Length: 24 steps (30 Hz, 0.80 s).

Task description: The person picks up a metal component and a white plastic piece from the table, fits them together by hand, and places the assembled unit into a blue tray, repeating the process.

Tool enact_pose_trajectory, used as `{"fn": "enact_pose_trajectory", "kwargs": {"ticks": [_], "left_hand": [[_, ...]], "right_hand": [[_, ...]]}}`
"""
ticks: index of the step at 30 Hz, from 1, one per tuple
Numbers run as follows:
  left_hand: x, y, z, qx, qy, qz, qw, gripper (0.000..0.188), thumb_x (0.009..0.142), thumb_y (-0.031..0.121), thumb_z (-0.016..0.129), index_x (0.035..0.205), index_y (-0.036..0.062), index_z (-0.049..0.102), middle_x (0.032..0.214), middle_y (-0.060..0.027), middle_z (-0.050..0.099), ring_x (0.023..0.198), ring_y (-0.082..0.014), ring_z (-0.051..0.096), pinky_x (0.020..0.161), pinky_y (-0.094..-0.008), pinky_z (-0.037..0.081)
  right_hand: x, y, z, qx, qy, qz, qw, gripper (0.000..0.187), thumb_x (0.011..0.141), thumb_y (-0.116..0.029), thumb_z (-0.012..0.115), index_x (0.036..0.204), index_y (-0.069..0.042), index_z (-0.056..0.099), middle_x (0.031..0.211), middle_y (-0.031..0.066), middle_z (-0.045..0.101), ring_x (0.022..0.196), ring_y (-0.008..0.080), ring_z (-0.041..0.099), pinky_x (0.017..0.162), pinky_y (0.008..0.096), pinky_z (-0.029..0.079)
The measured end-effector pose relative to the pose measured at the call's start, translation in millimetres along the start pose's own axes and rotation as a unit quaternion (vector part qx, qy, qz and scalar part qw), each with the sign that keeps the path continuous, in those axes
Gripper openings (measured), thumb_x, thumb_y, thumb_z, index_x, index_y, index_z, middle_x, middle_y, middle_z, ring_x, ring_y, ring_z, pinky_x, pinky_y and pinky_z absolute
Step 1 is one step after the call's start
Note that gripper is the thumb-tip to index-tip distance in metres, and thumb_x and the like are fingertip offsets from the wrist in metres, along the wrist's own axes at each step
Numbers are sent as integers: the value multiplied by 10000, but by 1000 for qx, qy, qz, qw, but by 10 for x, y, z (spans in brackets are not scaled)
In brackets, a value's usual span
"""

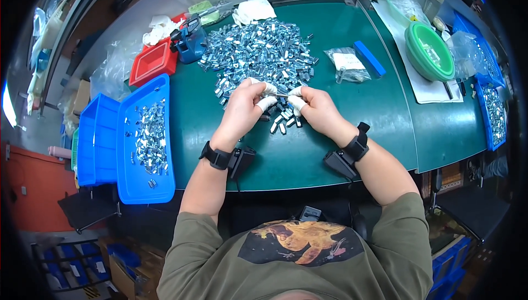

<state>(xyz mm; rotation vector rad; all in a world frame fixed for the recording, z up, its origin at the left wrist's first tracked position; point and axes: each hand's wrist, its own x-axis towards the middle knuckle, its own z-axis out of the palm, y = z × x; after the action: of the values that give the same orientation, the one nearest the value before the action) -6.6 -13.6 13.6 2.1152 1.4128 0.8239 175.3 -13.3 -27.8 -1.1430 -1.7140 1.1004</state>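
Note:
A large pile of small, shiny, box-shaped metal parts [264, 47] covers the middle of the green table. At its near edge my left hand [242, 107] and my right hand [320, 112] come close together, fingertips pinched and wrapped in white finger covers. Between them is a small metal part [281, 96], mostly hidden by the fingers; its exact shape is too small to tell. Several loose metal parts [283, 121] lie just below and between the hands. Each wrist wears a black strap with a dark device.
At left, a blue tray [125, 181] holds more metal parts, beside a blue bin [99, 159]. Behind it are a red tray [136, 74] and a blue tool [192, 47]. To the right lie a plastic bag [347, 69], a blue bar [369, 59] and green bowls [413, 52].

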Motion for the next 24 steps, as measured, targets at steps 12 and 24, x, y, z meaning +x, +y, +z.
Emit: {"fn": "enact_pose_trajectory", "kwargs": {"ticks": [12, 24], "left_hand": [[22, -99, 133, -239, -3, -41, 970, 116, 765, 33, 571, 879, 26, 550, 723, -16, 489, 621, -89, 488, 544, -207, 419], [21, -90, 132, -433, -63, -51, 898, 169, 739, 5, 601, 895, 8, 536, 785, -30, 548, 635, -81, 522, 561, -204, 449]], "right_hand": [[19, -17, -16, 29, 22, -44, 998, 118, 801, -95, 542, 864, 0, 571, 660, 2, 531, 569, 60, 434, 501, 226, 371], [-11, -27, -52, 308, -124, 163, 929, 197, 847, -201, 484, 790, -41, 584, 595, 19, 531, 467, 77, 437, 429, 210, 326]]}}
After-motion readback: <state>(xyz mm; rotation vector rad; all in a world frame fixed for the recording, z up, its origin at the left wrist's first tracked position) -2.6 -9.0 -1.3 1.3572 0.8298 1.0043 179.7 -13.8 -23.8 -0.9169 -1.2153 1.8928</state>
